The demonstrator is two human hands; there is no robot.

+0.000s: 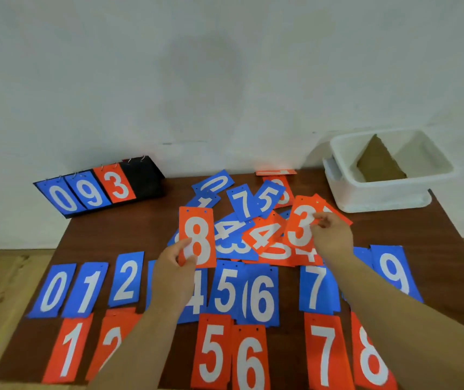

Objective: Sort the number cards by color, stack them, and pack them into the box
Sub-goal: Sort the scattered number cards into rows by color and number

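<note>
Black flip scoreboard (pixel 98 190) w/ 0-9-3, back-left on brown table (pixel 129 229)

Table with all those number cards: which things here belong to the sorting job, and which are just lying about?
Part of the job: red 8 card in the left hand; red 3 card in the right hand; mixed pile; blue row; red row; white box.
Lying about: flip scoreboard, far left; brown cardboard inside the box.

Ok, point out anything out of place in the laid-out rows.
The blue 6 overlaps another blue card, whose white digit peeks out at its left; the blue 2 sits higher than its neighbours.
</note>
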